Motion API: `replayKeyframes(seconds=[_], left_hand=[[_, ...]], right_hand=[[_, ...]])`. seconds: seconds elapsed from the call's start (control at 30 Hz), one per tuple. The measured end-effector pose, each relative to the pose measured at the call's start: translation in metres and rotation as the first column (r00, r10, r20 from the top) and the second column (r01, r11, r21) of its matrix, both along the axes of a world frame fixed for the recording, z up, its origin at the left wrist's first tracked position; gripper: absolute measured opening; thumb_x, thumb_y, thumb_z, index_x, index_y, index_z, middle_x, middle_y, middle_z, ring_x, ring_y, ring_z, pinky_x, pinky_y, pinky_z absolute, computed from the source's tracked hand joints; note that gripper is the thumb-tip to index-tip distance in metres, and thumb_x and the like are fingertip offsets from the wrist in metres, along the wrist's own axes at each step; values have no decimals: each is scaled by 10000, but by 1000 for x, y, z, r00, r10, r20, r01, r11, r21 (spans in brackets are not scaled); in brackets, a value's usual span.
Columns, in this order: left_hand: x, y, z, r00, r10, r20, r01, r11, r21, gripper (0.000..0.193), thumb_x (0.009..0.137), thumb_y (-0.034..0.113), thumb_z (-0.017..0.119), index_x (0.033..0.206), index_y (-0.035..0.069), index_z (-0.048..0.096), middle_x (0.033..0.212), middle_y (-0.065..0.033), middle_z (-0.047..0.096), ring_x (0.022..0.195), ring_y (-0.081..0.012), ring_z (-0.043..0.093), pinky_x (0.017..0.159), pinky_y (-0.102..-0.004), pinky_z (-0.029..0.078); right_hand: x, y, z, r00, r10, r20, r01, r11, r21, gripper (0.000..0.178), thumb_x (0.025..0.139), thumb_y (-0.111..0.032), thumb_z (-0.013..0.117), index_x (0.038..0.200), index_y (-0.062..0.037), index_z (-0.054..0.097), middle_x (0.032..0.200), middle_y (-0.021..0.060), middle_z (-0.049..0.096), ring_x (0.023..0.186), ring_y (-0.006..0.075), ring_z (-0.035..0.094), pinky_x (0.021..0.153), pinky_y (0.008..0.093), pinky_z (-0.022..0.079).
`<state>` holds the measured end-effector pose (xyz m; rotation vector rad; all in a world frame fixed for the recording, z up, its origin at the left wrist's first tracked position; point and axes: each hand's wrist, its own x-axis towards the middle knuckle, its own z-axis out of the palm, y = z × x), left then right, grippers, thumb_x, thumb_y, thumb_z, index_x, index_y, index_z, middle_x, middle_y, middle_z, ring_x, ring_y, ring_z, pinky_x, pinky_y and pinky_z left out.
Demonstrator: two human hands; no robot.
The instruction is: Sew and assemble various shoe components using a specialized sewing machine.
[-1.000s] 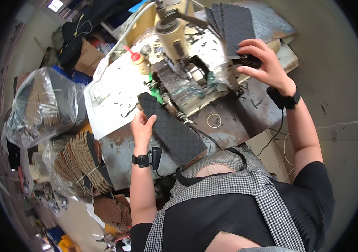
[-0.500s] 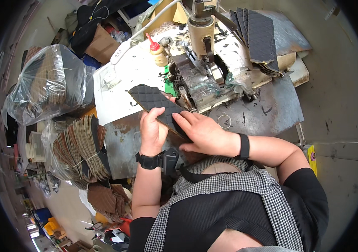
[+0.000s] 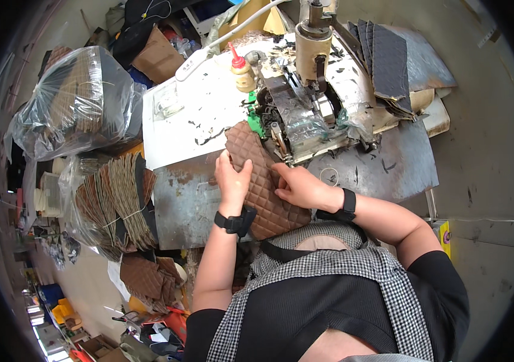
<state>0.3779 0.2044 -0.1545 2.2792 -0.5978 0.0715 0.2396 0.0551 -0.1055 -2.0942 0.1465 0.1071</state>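
Note:
A brown quilted leather-like panel lies lengthwise between my hands, its far end close to the bench machine and its near end at my apron. My left hand holds the panel's left edge, thumb on the quilted face and the other fingers along the edge. On the opposite edge, my right hand grips with curled fingers, the index finger reaching forward. The panel's underside and some fingertips are hidden. Just beyond stands the metal machine, with a cream upright post and plastic film over its front.
Black quilted panels are stacked back right. A red-capped bottle stands left of the machine, near a white power strip. Tied panels and a plastic-wrapped bundle are at left. Dark scraps litter the white board.
A black quilted panel was between my hands; now the brown quilted face shows there. My hands have moved apart to opposite edges, and the view has shifted slightly.

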Motion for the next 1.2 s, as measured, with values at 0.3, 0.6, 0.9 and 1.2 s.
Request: replayKeyframes(seconds=[0.3, 0.6, 0.9, 1.2], left_hand=[[0, -4, 23, 999, 16, -47, -11, 995, 97, 501, 654, 169, 840, 1019, -20, 554, 846, -114, 573, 717, -231, 570, 686, -340, 497], [-14, -6, 79, 738, -566, -368, 214, 714, -667, 305, 924, 17, 563, 1209, -46, 475, 1165, -101, 595, 1045, -140, 570, 907, -273, 448], [-65, -46, 94, 639, -646, -419, 267, 696, -667, 524, 918, -7, 557, 1370, -79, 302, 1322, -150, 484, 1172, -182, 518, 1005, -301, 411], [-72, -68, 86, 706, -592, -388, 233, 712, -662, 612, 909, 19, 581, 1407, -81, 241, 1060, -152, 616, 906, -133, 605, 764, -236, 487]], right_hand=[[-13, -16, 12, 994, 90, 58, -82, 989, -127, 268, 780, -119, 660, 1021, -12, 611, 851, 156, 668, 817, 351, 648, 713, 432, 513], [-26, -48, 48, 822, -88, 563, 274, 927, -255, 332, 759, 16, 683, 1080, -42, 623, 943, 124, 625, 792, 258, 648, 667, 332, 545], [-21, -75, 24, 617, 231, 752, 322, 798, -509, 407, 681, -10, 650, 1083, 31, 608, 1044, 145, 620, 877, 279, 626, 723, 347, 542], [-26, -80, 24, 582, 90, 808, 469, 775, -424, 335, 686, 39, 664, 1018, 16, 626, 952, 129, 644, 793, 273, 641, 663, 341, 540]])
